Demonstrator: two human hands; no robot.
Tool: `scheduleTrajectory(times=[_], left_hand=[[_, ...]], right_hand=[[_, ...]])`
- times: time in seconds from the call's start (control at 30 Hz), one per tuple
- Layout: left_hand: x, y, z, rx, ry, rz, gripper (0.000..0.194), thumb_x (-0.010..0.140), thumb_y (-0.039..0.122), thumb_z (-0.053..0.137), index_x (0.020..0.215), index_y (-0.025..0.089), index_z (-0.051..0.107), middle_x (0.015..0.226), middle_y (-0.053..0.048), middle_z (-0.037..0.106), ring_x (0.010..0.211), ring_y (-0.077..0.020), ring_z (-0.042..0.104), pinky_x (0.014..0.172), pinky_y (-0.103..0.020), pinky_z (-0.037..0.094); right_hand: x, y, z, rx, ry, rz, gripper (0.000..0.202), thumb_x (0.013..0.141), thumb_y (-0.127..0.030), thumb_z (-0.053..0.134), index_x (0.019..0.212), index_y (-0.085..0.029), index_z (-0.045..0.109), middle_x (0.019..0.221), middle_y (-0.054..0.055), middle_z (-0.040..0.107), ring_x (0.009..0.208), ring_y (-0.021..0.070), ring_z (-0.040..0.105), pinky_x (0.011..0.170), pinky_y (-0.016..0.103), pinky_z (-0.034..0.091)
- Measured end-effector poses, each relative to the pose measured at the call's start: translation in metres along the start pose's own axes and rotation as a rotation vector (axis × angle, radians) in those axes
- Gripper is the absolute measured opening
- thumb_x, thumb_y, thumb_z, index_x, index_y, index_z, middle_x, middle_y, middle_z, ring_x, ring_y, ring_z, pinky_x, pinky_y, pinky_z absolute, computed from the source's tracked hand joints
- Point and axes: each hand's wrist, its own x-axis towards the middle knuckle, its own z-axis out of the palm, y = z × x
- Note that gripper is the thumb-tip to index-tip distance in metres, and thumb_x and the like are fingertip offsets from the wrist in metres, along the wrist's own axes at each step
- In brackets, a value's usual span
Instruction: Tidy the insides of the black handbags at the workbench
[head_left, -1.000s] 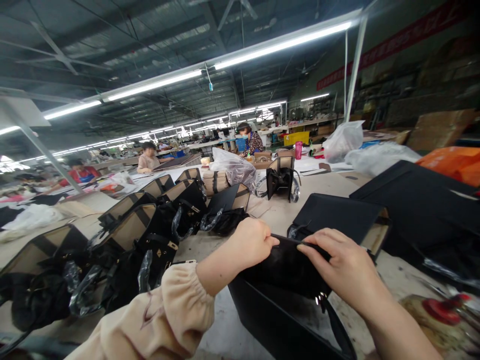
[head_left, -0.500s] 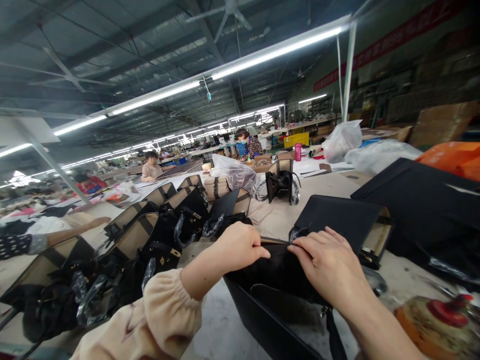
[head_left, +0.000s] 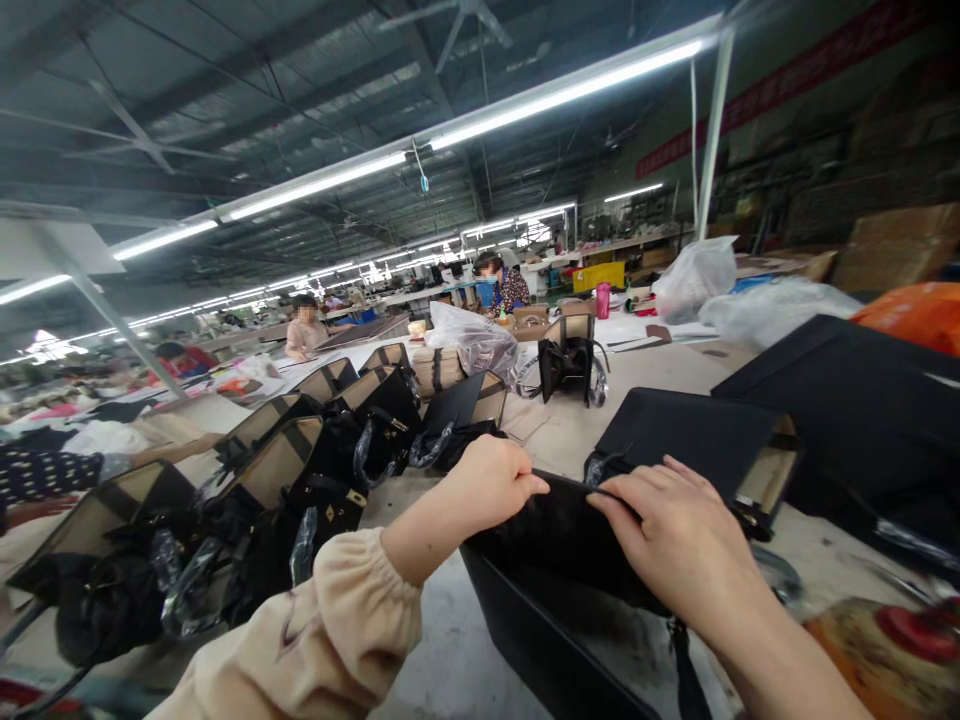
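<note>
A black handbag (head_left: 525, 625) stands in front of me with its mouth spread and its dark inside showing. On the left part of its far rim, my left hand (head_left: 491, 485) is closed in a pinch. My right hand (head_left: 675, 525) grips the same rim a little to the right, thumb on the near side and fingers over the edge. A dark strap (head_left: 686, 665) with a metal fitting hangs at the bag's right end. Just behind my right hand lies another black handbag (head_left: 690, 435) on its side, its tan inside facing right.
Several black handbags with plastic-wrapped handles (head_left: 367, 455) crowd the table to the left. A stained pot with a red lid (head_left: 919, 632) sits at the lower right, near large black panels (head_left: 855, 410). A co-worker's dotted sleeve (head_left: 49, 475) reaches in at far left.
Both hands keep hold of the far rim. The lining that bunched at the rim now lies down inside, and the bag's interior shows more openly. The view has shifted slightly.
</note>
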Motion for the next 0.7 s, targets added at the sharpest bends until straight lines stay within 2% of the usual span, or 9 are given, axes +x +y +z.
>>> scheduleTrajectory(times=[0.2,0.43,0.57,0.7], left_hand=[[0.001,0.002,-0.001,0.032,-0.03,-0.017,0.032,0.083,0.042,0.061,0.068,0.015,0.071,0.073,-0.006,0.071,0.067,-0.018,0.061,0.06,-0.027,0.037],[0.001,0.003,-0.001,0.051,-0.036,-0.027,0.034,0.084,0.043,0.056,0.071,0.016,0.073,0.071,-0.007,0.072,0.065,-0.0196,0.063,0.055,-0.028,0.036],[0.002,0.003,-0.001,0.07,-0.039,-0.021,0.036,0.085,0.044,0.055,0.073,0.016,0.074,0.074,-0.009,0.072,0.067,-0.0206,0.064,0.057,-0.028,0.039],[0.002,0.003,-0.001,0.074,-0.049,-0.023,0.035,0.085,0.043,0.056,0.076,0.015,0.075,0.076,-0.009,0.072,0.07,-0.0213,0.064,0.06,-0.028,0.041]], right_hand=[[0.001,-0.004,-0.001,-0.061,0.003,-0.004,0.016,0.086,-0.03,0.057,0.077,-0.023,0.069,0.071,0.0,0.066,0.072,0.0184,0.062,0.096,0.041,0.036],[0.0,-0.006,-0.003,-0.192,-0.012,-0.002,0.016,0.086,-0.033,0.058,0.079,-0.024,0.069,0.074,0.0,0.068,0.071,0.0211,0.063,0.1,0.05,0.03],[0.002,-0.01,0.0,-0.214,-0.026,-0.031,0.017,0.085,-0.037,0.06,0.084,-0.024,0.07,0.074,0.0,0.07,0.068,0.019,0.064,0.095,0.04,0.037],[0.009,-0.024,0.003,-0.241,-0.064,-0.03,0.017,0.087,-0.034,0.057,0.077,-0.024,0.067,0.068,-0.001,0.067,0.066,0.0191,0.063,0.076,0.033,0.042]])
